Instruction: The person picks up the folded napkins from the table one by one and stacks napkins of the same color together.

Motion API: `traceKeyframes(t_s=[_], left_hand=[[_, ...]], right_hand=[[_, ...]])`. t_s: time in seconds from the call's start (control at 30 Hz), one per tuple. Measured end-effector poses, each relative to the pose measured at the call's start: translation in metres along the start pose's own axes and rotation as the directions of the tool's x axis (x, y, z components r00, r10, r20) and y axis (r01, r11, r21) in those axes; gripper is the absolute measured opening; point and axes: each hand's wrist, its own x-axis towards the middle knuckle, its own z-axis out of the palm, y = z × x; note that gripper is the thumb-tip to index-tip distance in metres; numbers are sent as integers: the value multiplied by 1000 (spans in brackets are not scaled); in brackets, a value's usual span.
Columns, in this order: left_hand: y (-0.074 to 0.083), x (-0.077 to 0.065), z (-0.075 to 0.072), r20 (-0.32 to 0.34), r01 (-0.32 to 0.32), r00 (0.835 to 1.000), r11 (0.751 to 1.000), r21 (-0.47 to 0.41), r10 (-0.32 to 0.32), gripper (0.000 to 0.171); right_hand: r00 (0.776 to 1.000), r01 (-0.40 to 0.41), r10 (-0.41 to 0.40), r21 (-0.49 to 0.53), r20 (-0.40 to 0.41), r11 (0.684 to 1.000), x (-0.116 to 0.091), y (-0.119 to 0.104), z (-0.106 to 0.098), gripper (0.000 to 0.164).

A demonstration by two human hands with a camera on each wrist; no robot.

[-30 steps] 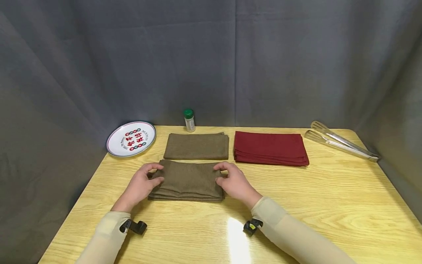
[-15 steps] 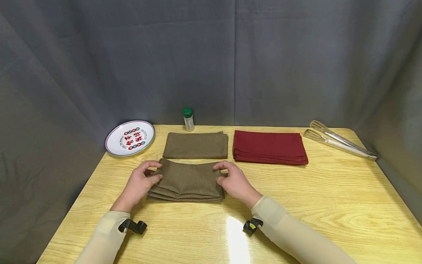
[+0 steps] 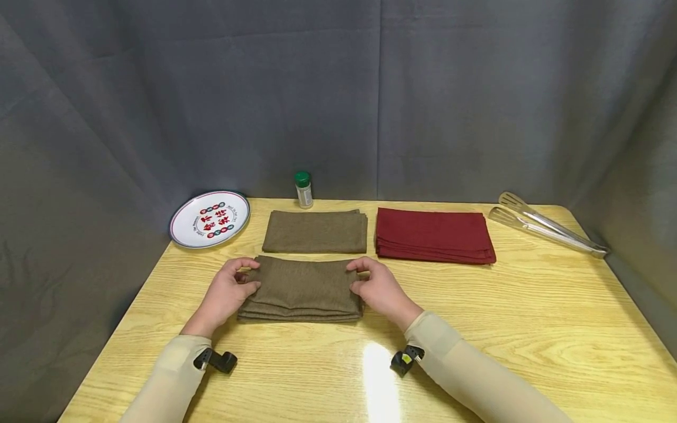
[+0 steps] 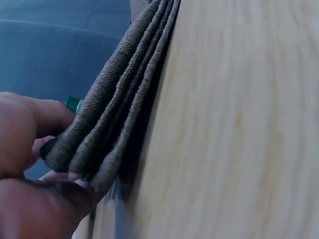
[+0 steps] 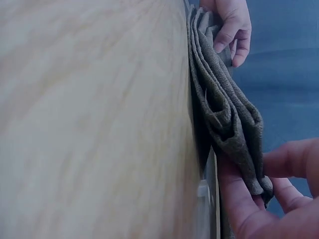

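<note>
A folded brown cloth napkin [image 3: 304,285] lies in several layers at the front of the group in the head view. My left hand [image 3: 222,296] pinches its left end. At the opposite end, my right hand [image 3: 383,296] grips it between thumb and fingers. The left wrist view shows the stacked layers of the napkin [image 4: 119,89] between fingers and thumb. In the right wrist view, fingers of the right hand [image 5: 279,199] reach under the napkin [image 5: 234,114], whose end is raised off the table. Parts of both hands' fingers are hidden by the fabric.
Behind it lies a second folded brown napkin [image 3: 315,232], with folded dark red cloth [image 3: 433,233] to its right. A white plate [image 3: 182,226] stands back left, a green-capped shaker [image 3: 304,191] at the back. Metal tongs [image 3: 552,230] lie far right on the wooden table [image 3: 502,329].
My right hand and the napkin's right end have shifted slightly to the right. The napkin's upper face looks a little flatter than half a second ago. The left hand has hardly moved.
</note>
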Motion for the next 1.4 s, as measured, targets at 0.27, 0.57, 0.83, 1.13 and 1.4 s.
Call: traceKeyframes(t_s=[0.27, 0.57, 0.83, 1.13, 1.4], left_hand=[[-1, -1, -1, -23, 43, 999, 997, -57, -44, 37], [13, 2, -7, -105, -39, 994, 994, -98, 29, 33], [28, 13, -6, -125, -68, 991, 991, -111, 54, 32], [31, 38, -5, -156, -56, 987, 990, -127, 36, 33], [34, 64, 0, -160, -24, 987, 991, -130, 3, 34]], right_hand=[[1000, 3, -3, 27, -4, 1000, 1, 0, -2, 35], [998, 37, -33, 77, -56, 996, 4, -9, -7, 37], [988, 75, -65, 70, -142, 995, 10, -21, -18, 34], [979, 114, -102, 57, -175, 992, 30, -23, -27, 34], [971, 86, -72, 52, -230, 995, 55, -27, -33, 36]])
